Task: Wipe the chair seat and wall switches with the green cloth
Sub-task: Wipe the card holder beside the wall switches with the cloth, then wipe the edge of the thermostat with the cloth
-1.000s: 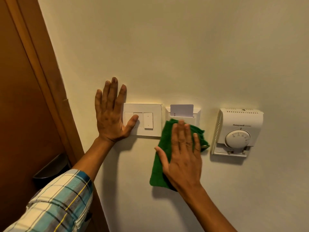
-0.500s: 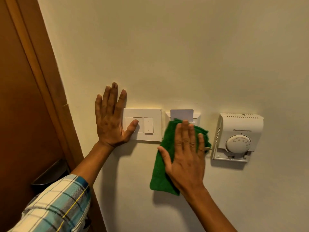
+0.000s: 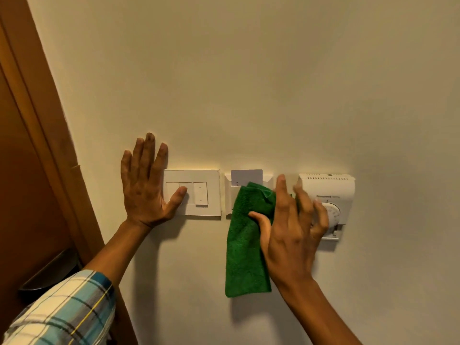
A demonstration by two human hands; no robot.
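The green cloth (image 3: 247, 235) hangs flat against the wall (image 3: 249, 83), a little below the middle of the view. Its top edge covers the lower part of the card holder (image 3: 230, 195), and its lower end hangs free under it. The right hand (image 3: 288, 227) is at 3 o'clock of the cloth. Its thumb presses the cloth from the front and the fingers (image 3: 302, 202) are spread and slightly blurred, so the hand grasps the cloth at its right side. The fingertips lie over the left part of the white thermostat (image 3: 333, 192), which is at 3 o'clock of the card holder. A pale card (image 3: 246, 176) stands in the holder's top slot.

At 9 o'clock of the card holder is the white switch plate (image 3: 206, 192). The left hand (image 3: 145, 185) is flat and released on the wall, and holds nothing; its thumb rests on the plate's left switches. A checked sleeve (image 3: 62, 312) is at 7 o'clock, beside the brown door frame (image 3: 37, 120).
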